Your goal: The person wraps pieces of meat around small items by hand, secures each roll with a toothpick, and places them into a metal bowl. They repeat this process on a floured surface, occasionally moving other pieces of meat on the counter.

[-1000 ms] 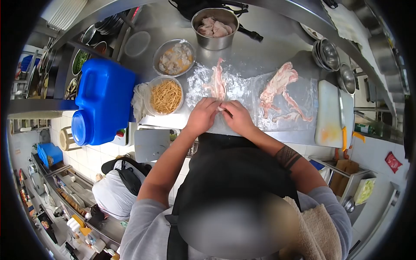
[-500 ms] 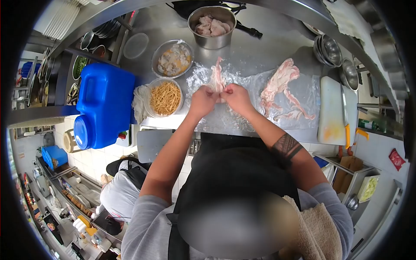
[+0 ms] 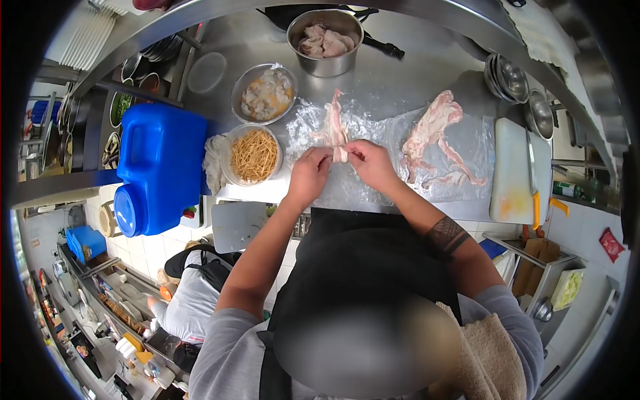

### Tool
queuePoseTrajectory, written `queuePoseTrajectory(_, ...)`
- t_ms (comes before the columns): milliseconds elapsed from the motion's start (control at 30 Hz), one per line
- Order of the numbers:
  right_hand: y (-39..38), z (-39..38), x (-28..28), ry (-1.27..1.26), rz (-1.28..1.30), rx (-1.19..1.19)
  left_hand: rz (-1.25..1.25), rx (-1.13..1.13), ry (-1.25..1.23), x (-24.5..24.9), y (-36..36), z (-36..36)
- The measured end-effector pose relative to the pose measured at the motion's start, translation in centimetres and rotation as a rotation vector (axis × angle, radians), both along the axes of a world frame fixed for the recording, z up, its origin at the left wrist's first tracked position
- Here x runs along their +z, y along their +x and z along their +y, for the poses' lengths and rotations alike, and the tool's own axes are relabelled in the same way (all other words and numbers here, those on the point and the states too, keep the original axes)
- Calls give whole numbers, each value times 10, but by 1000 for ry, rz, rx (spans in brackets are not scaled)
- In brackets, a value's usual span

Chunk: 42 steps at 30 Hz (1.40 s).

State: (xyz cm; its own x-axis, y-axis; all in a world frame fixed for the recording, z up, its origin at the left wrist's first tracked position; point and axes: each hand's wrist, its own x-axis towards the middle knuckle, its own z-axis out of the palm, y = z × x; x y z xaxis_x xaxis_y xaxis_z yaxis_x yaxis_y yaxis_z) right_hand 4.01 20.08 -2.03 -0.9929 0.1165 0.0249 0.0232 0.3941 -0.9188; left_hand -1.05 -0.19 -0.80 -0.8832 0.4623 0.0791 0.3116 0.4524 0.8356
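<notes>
Two sides pinched now: your left hand and right hand each keep a closed grip on the meat, its near end seemingly already folded, on the floury table.

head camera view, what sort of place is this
Most likely a restaurant or other commercial kitchen: a stainless steel worktable bears a metal pot of raw meat, and a cutting board with a knife on it.

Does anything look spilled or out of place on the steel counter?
Loose white powder lies scattered around the pale pink meat strip, perhaps deliberately. The orange-handled steel knife overhangs the near edge of the white cutting board.
</notes>
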Motion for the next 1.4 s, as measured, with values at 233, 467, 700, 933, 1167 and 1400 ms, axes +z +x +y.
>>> queuePoseTrajectory(233, -2, 4, 3, 42, 47, 49, -21, -4, 49, -16, -5, -5)
queuePoseTrajectory(467, -3, 6, 19, 247, 84, 258, -87, -119, -100, 26, 4, -3)
queuePoseTrajectory(700, -32, 11, 13, 213, -23, 264, 93, -184, -174, 10, -8, 1)
queuePoseTrajectory(933, -71, 24, 5, 0, -374, 243, -159, -58, -67, 3, -37, 11)
queuePoseTrajectory(1167, -61, 17, 22, 143, -7, 82, -374, 43, -136, -8, -67, 19)
queuePoseTrajectory(1400, -59, 25, 23, 124, 8, 243, -147, 82, -189, 8, -51, 19)
